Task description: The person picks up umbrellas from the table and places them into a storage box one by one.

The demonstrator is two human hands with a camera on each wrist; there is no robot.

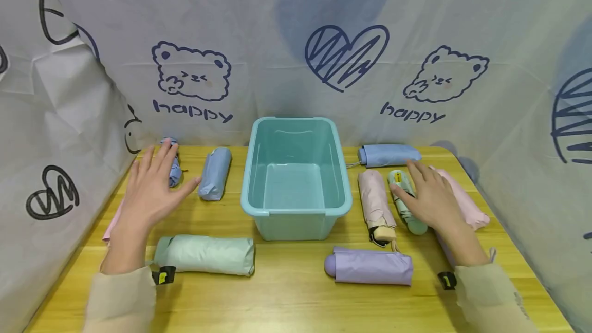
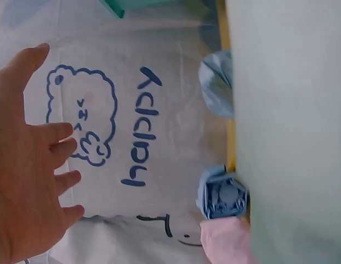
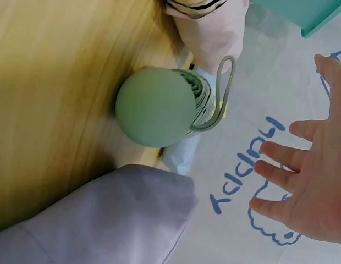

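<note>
My left hand [image 1: 150, 189] is raised over the left side of the table with its fingers spread and nothing in them. Near it lie a dark blue folded umbrella [image 1: 175, 172], a light blue folded umbrella [image 1: 215, 173] and a pale green one [image 1: 205, 255]. A pink umbrella [image 1: 113, 222] is mostly hidden behind the left forearm. Over the right side hovers my right hand [image 1: 435, 199], fingers apart and holding nothing. Beneath and around it are a green umbrella with a round handle [image 3: 155, 107], a pale pink umbrella [image 1: 375, 197] and a brighter pink one [image 1: 462, 199].
A teal plastic bin [image 1: 296, 225] stands mid-table with nothing inside. A blue umbrella [image 1: 390, 154] lies at the back right, a purple one [image 1: 372, 266] at the front. Another purple umbrella [image 3: 121, 212] is partly under the right forearm. Printed cloth [image 1: 259, 30] hangs behind the wooden table [image 1: 277, 302].
</note>
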